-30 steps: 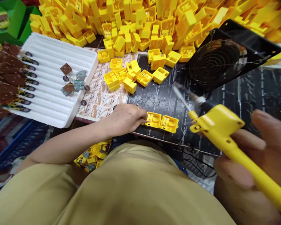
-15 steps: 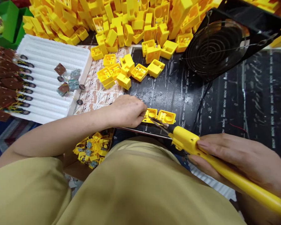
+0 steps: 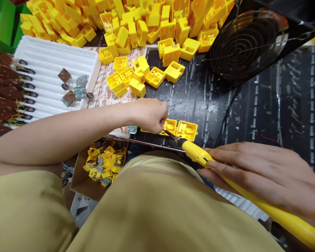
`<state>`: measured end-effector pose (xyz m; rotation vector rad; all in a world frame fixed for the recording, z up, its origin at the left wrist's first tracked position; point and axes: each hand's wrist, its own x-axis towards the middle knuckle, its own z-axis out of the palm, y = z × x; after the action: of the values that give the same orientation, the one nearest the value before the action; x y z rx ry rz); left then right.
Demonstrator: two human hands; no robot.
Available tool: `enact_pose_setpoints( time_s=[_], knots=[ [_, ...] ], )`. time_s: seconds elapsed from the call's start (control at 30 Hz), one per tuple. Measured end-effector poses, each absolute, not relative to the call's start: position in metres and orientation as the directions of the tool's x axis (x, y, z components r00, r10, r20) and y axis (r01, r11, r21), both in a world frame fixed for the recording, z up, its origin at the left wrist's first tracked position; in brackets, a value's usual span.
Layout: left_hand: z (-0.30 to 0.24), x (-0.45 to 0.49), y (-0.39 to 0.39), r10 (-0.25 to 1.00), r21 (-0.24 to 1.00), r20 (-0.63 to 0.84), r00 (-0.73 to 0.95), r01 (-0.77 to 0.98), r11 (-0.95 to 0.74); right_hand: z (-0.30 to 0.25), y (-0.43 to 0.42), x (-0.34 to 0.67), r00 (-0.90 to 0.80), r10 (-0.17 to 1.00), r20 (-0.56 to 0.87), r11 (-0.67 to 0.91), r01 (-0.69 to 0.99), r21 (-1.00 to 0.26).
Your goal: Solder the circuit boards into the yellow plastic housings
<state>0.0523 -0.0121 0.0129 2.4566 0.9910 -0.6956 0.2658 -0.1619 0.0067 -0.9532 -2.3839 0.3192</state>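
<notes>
Two open yellow plastic housings [image 3: 183,128] lie side by side near the front edge of the black bench mat [image 3: 265,105]. My left hand [image 3: 149,113] is closed, its fingertips pinching the left housing. My right hand [image 3: 267,175] grips a yellow-handled soldering iron [image 3: 225,175]. The iron's metal tip touches the left housing just beside my left fingers.
A big heap of yellow housings [image 3: 136,24] fills the back of the table. A black fan [image 3: 246,38] stands at the back right. A white foam tray [image 3: 49,70] with brown circuit boards sits at left. A cardboard box of finished yellow parts [image 3: 102,164] is below the table edge.
My right hand brought the soldering iron down from the right and set its tip on the left housing. My left hand stayed pinched on that housing.
</notes>
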Motion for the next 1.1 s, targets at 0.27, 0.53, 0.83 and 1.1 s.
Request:
enact_pose_setpoints(
  time_s=[0.27,0.53,0.83,1.1],
  knots=[
    [0.019,0.054,-0.009,0.462,0.147,-0.666,0.585,0.711,-0.687,0.001,-0.165,0.285,-0.508,0.715,0.480,0.696,0.582,-0.421],
    [0.018,0.055,-0.010,0.481,0.137,-0.656,0.581,0.719,-0.682,-0.001,-0.164,0.276,-0.456,0.729,0.510,0.676,0.594,-0.436],
    [0.015,0.056,-0.010,0.508,0.140,-0.641,0.575,0.738,-0.660,-0.012,-0.171,0.280,-0.433,0.798,0.419,0.596,0.676,-0.434],
    [0.018,0.036,-0.029,0.520,0.045,-0.411,0.749,0.586,-0.809,-0.016,-0.168,0.284,-0.429,0.776,0.463,0.622,0.643,-0.447]
  ],
)
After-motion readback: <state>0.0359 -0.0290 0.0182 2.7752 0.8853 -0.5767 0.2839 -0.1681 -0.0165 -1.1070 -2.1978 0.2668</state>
